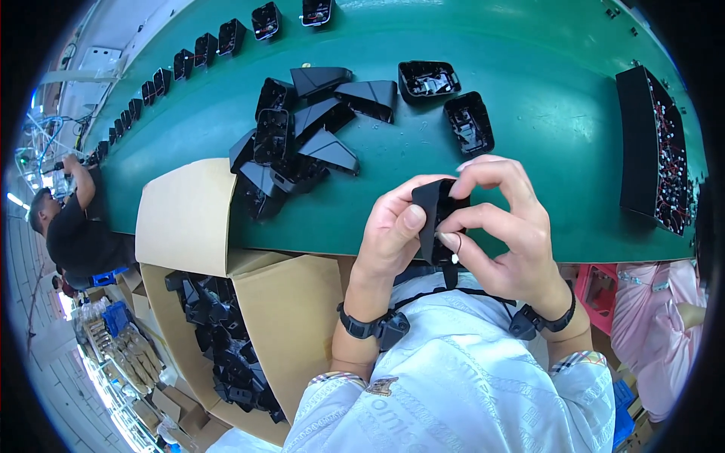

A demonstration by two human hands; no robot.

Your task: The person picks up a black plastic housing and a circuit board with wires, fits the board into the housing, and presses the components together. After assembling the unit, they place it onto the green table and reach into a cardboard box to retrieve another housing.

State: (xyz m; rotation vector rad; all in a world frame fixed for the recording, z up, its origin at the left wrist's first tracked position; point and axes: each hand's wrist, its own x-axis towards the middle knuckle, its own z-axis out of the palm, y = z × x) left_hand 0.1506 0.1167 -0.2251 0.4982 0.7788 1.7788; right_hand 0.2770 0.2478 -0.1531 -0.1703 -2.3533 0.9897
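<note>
My left hand [391, 232] grips a black plastic housing [427, 215] upright, above the near edge of the green table. The fingers of my right hand [515, 223] are at its open side. Thumb and a finger pinch a thin dark wire, and a small white connector [455, 258] hangs just below them. What lies deep inside the housing is hidden by my fingers. Beyond my hands, two open black housings [468, 124] [428, 79] lie with their hollow sides up. A heap of similar black housings [273, 137] is to their left.
A cardboard box [298, 332] full of black parts stands at the lower left, its flap raised against the table [544, 90]. Several housings [205, 50] line the far left edge. A black bin [638, 143] of wired parts is at right. People [83, 219] sit left and right.
</note>
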